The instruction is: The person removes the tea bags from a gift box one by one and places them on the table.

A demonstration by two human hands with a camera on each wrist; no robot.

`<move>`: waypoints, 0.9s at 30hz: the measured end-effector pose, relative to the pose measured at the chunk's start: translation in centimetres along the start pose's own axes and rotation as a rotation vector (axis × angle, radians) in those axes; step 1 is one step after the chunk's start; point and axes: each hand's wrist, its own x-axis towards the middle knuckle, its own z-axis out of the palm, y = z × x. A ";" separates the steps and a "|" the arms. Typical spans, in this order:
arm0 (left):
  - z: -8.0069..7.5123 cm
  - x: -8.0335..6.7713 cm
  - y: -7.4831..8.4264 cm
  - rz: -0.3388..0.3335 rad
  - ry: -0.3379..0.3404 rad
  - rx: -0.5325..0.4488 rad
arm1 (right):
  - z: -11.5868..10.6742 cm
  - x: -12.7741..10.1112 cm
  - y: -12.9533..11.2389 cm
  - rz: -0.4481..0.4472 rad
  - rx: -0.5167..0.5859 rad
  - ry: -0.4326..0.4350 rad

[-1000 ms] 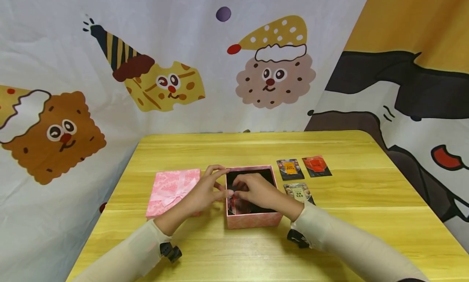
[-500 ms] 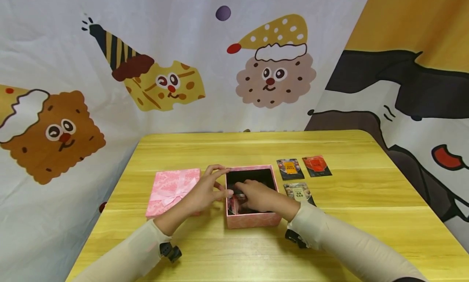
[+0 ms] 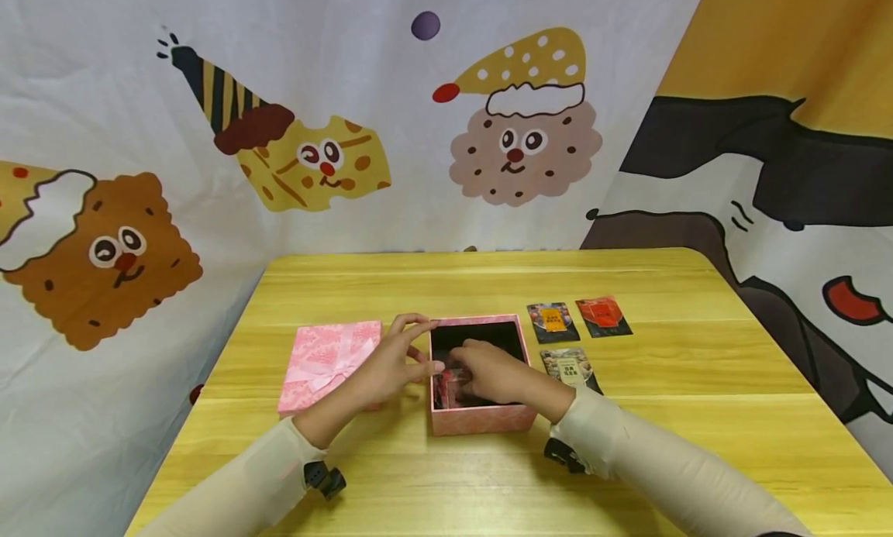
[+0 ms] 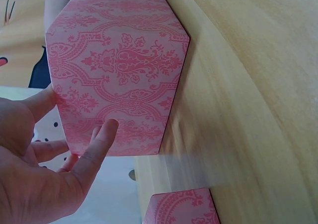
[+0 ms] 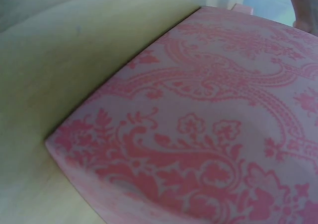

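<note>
An open pink patterned gift box point(image 3: 481, 421) with a dark interior stands on the table. My left hand point(image 3: 392, 359) grips its left wall, thumb over the rim and index finger by the far corner. In the left wrist view the left hand's fingers point(image 4: 92, 154) lie against the patterned outer side. My right hand point(image 3: 491, 372) reaches down into the box with bent fingers. Beside them a small reddish sachet point(image 3: 449, 388) lies in the left front part. The right fingertips are hidden, so whether they pinch it is unclear. The right wrist view shows just the box's outside point(image 5: 198, 114).
Left of the box lies its pink lid point(image 3: 328, 359) with a ribbon bow. Three flat sachets lie to the right: an orange-labelled one point(image 3: 553, 321), a red one point(image 3: 603, 314) and a pale-labelled one point(image 3: 570, 369). Behind the wooden table point(image 3: 391, 285) hangs a cartoon-printed cloth point(image 3: 412, 165).
My right hand has gone lower into the box, and more of the reddish sachet shows beside its fingers. The left hand, lid and three sachets have stayed put.
</note>
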 end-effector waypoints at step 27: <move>0.1 0.0 -0.2 -0.003 0.004 -0.029 | -2.0 -1.5 -0.6 -0.034 0.172 0.108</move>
